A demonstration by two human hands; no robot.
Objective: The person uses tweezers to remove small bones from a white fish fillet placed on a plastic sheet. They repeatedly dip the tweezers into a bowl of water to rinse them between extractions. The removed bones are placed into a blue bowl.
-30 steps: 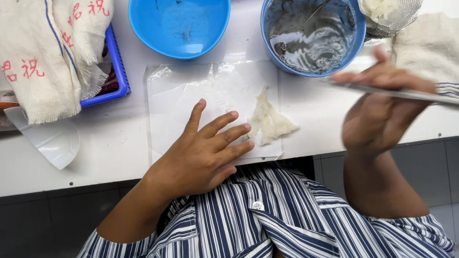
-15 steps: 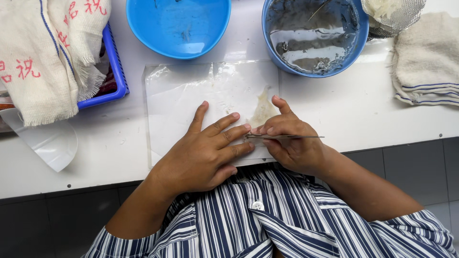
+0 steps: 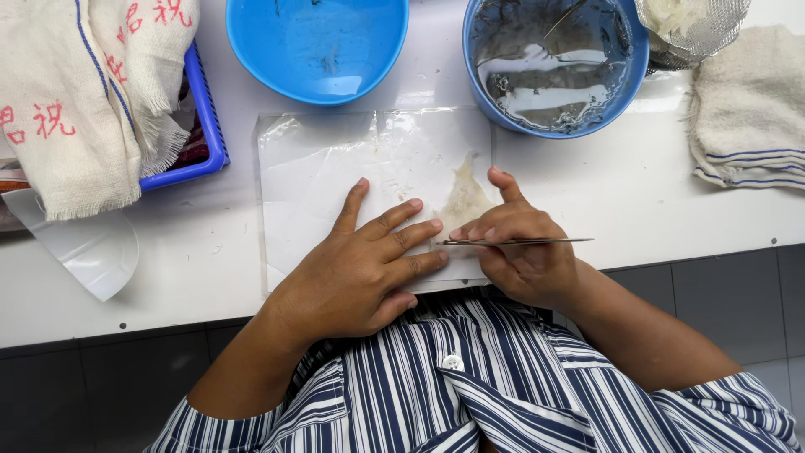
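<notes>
Clear plastic sheet (image 3: 319, 168) lies under the flat, open-fingered left hand (image 3: 365, 268); the right hand (image 3: 524, 247) pinches thin metal tweezers (image 3: 520, 242) beside a pale translucent scrap (image 3: 464, 201).

Plastic, metal and cloth on our white counter

We press on a clear glossy plastic sheet (image 3: 335, 168), wet and smeared; our tweezers (image 3: 520, 242) are thin bright metal; the pale scrap (image 3: 465, 201) looks soft and fibrous; both bowls (image 3: 251, 50) are smooth shiny blue plastic, the towels (image 3: 746, 109) coarse woven cloth, the strainer (image 3: 713, 33) fine metal mesh.
</notes>
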